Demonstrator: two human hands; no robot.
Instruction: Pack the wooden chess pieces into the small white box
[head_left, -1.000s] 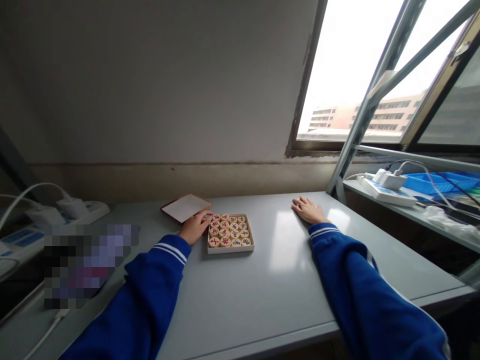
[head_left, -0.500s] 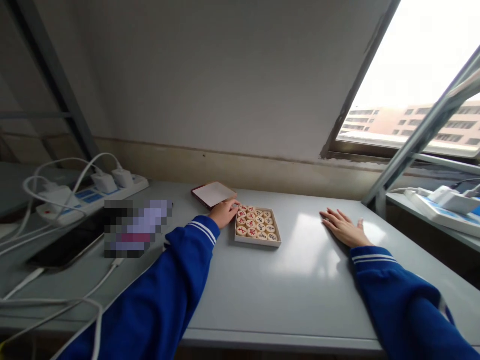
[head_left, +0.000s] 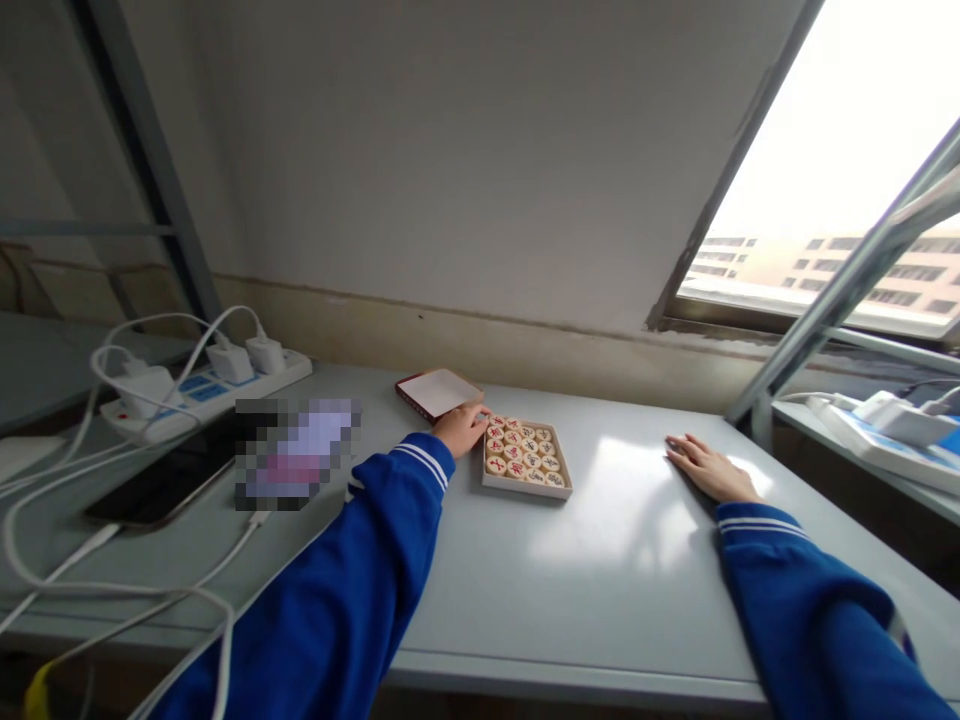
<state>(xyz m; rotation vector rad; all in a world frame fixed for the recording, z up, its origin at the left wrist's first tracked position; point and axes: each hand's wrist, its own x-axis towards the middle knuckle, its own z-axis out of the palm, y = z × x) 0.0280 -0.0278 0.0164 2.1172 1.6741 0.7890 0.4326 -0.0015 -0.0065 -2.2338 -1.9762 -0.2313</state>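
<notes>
A shallow white box [head_left: 525,487] holds rows of round, pale Chinese chess pieces [head_left: 532,460], with red characters on the left and dark ones on the right. My left hand [head_left: 460,430] rests at the box's far left corner, its fingertips against or just beside the rim; it does not lift anything. Behind that hand lies the box lid [head_left: 436,390], a flat tray with a dark red edge and a pale face, partly covered by the fingers. My right hand [head_left: 709,470] lies palm down on the table well right of the box, fingers stretched out, holding nothing.
On the left, a white power strip [head_left: 296,370] carries several plugged chargers with looping white cables. A black phone [head_left: 169,485] and a blurred-out phone-like object [head_left: 300,455] lie near it. A wall stands behind the table [head_left: 585,610]; a metal ladder frame [head_left: 817,330] rises at right.
The view has turned slightly left, so everything sits further right. My right hand's fingers have drawn closer together on the table. My left hand stays at the box corner.
</notes>
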